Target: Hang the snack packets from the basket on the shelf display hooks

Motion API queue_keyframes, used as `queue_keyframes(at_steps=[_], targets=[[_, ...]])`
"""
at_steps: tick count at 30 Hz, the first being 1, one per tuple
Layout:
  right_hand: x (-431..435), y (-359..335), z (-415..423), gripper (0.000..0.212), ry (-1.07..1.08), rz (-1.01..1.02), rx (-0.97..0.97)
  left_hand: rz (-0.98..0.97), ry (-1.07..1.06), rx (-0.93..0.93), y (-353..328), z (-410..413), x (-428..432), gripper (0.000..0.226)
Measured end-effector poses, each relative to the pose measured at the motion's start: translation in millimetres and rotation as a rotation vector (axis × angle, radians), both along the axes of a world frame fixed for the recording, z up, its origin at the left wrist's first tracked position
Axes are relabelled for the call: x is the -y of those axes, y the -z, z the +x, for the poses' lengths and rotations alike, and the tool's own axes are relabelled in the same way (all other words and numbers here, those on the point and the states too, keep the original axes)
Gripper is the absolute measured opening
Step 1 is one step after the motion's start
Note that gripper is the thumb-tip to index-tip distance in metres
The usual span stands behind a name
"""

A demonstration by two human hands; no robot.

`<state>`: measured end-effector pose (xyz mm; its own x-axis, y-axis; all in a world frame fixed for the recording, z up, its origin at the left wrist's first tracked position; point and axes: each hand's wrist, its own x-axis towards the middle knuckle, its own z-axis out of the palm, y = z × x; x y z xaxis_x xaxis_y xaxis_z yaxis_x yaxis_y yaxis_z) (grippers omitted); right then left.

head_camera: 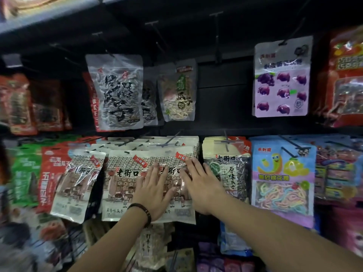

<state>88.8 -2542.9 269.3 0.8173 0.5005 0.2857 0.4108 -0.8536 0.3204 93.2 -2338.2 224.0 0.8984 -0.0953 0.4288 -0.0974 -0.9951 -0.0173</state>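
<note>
Head view: both hands are flat on the front cream seed packets in the middle row. Left hand (155, 191), beaded bracelet on the wrist, is spread over the front cream packet (125, 183); right hand (198, 183) is spread over the neighbouring cream packet (177, 154) just beside it. Grip on both sides: fingers extended, palms pressing, nothing pinched or held. The packets already sit on their display hooks (170, 142), stacked several deep. Basket not in frame, so I can't tell how many packets are left. Looks like the settling step: squaring up and pushing the hung stack back on the pegs, not threading a new one. The tilted packet (78, 183) to the left hangs crooked and may want straightening. Upper row has bare hooks (216, 34) between the green-label packet (177, 91) and the purple packet (281, 77). Next move probably: lift hands off, fetch another packet, line its hang hole up with a peg tip.
</note>
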Motion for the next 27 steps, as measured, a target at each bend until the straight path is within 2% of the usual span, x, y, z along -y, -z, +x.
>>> queue_keyframes(at_steps=[4,7,14,18,27], targets=[[-1.1,-12.0,16.4,0.087,0.022,0.005,-0.044,-0.009,-0.043,-0.046,-15.2,22.4,11.0,0.084],[-1.4,-18.1,30.5,0.094,0.047,0.009,-0.064,0.004,-0.045,-0.083,-25.2,36.9,10.4,0.089],[-4.9,-23.9,48.1,0.094,0.071,0.017,-0.099,-0.021,-0.054,-0.106,-31.2,46.7,12.3,0.082],[-2.0,-21.8,36.7,0.098,0.049,-0.009,-0.076,-0.009,-0.054,-0.065,-23.6,35.8,14.7,0.083],[13.3,-19.5,-16.3,0.095,-0.019,-0.022,-0.057,0.051,-0.079,-0.147,-21.5,-10.0,26.1,0.087]])
